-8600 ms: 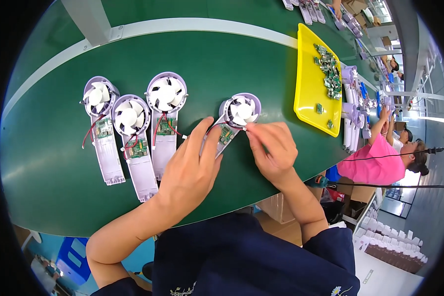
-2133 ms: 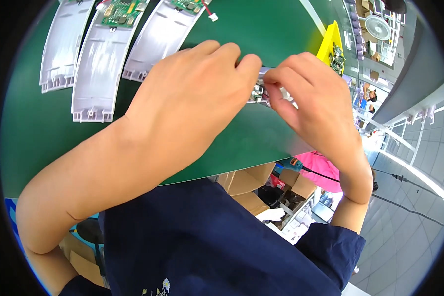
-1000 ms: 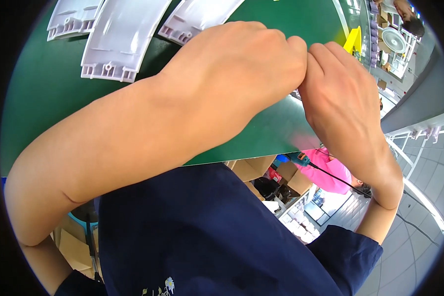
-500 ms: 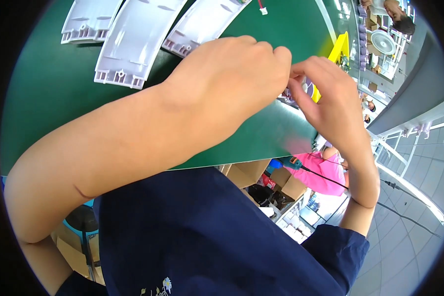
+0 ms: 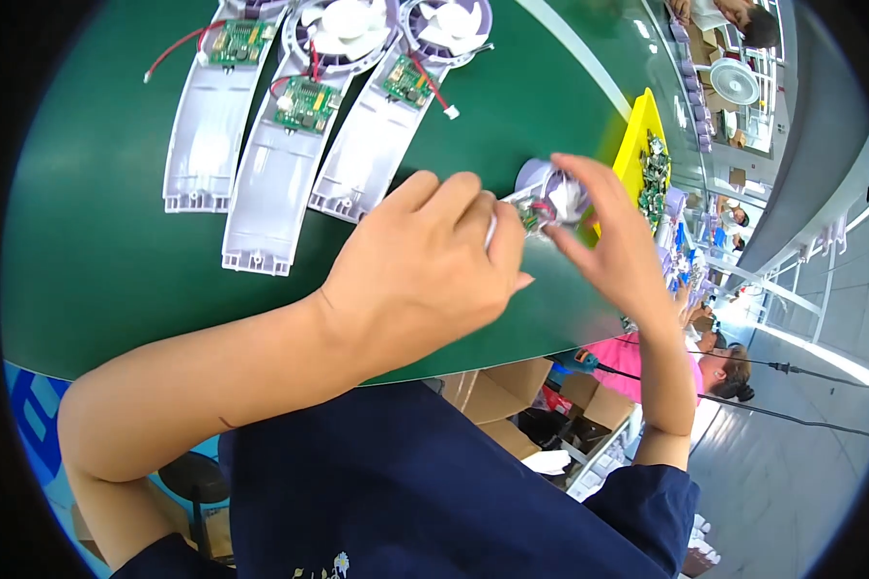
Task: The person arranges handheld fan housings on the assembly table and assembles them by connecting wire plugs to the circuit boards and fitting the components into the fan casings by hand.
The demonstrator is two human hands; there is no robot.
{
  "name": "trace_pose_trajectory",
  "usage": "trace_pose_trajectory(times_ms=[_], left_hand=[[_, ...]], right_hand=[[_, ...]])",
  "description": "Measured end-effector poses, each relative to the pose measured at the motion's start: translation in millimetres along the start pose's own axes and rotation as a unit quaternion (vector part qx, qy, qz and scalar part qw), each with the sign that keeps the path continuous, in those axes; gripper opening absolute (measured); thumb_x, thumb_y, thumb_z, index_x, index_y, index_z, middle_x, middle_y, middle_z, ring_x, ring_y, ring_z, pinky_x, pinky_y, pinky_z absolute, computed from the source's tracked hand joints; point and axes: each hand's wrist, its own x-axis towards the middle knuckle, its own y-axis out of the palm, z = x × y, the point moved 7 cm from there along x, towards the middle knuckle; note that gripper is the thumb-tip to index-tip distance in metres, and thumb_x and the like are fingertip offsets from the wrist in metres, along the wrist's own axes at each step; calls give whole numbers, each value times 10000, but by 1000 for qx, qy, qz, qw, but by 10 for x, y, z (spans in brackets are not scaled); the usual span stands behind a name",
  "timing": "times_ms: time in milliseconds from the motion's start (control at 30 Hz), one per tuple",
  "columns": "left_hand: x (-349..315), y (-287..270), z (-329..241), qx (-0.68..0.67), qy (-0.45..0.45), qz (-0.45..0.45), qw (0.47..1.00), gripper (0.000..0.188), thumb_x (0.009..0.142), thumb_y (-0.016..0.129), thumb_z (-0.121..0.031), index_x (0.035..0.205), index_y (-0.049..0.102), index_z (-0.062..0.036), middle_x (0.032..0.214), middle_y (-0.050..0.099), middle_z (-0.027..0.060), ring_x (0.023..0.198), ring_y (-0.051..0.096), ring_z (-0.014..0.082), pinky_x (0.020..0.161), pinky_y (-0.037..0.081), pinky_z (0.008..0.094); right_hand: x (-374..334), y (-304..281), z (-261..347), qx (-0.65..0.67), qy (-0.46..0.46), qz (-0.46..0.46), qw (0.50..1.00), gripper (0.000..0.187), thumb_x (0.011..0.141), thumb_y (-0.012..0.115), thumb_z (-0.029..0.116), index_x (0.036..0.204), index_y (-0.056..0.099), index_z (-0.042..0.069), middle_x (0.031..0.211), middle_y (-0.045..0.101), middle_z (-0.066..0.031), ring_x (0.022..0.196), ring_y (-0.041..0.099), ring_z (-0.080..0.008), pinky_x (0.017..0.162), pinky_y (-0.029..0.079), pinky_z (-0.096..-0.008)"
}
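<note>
My left hand is closed around the handle part of a lilac handheld-fan housing, mostly covering it. Beyond its knuckles show a bit of green circuit board, a red wire, and the round fan head with white blades. My right hand is beside that head, thumb and fingers parted around its right side; whether they touch it is hard to tell. Further left lie more open fan housings, each with a green circuit board and red wires. Two of them plainly show white blades.
A yellow bin of small circuit boards stands right of my right hand on the green table. Cardboard boxes sit below the table edge. A black cable hangs at the right. Other people work beyond, one in pink.
The view has shifted, bringing the fan heads and boards into sight. My right hand's fingers have spread from near my left hand, and the held fan housing now shows between the hands.
</note>
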Motion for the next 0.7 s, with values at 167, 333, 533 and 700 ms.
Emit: trace_pose_trajectory(times_ms=[167, 333, 533, 700], left_hand=[[45, -190, -100, 15, 109, -88, 990, 258, 760, 845, -191, 887, 684, -34, 808, 616, 36, 831, 593, 227, 800, 491, 386], [-59, -176, -260, -111, 231, -96, 962, 212, 757, 836, -93, 751, 632, -39, 675, 524, 26, 626, 529, 199, 592, 436, 342], [-63, -306, -227, -145, 275, -141, 940, 224, 761, 832, -87, 743, 619, -20, 666, 508, 23, 593, 504, 194, 564, 424, 328], [15, -345, -176, -67, 194, -147, 968, 176, 757, 821, -90, 784, 655, -39, 693, 538, 30, 692, 553, 211, 667, 494, 359]], right_hand=[[486, -201, -198, -110, -101, -19, 989, 761, 835, 734, -5, 1520, 541, 266, 1533, 534, -130, 1291, 603, -370, 1027, 522, -453], [613, -403, 583, 32, -237, -99, 966, 630, 814, 719, -29, 1403, 661, 186, 1414, 631, -99, 1251, 617, -337, 1033, 504, -428], [968, -72, 819, 28, -350, -175, 920, 251, 856, 786, 86, 1096, 746, 151, 1142, 731, 19, 968, 705, -235, 812, 560, -365], [845, -124, 660, 106, -327, -150, 927, 219, 849, 815, 82, 1064, 786, 110, 984, 751, -39, 851, 705, -256, 706, 568, -351]])
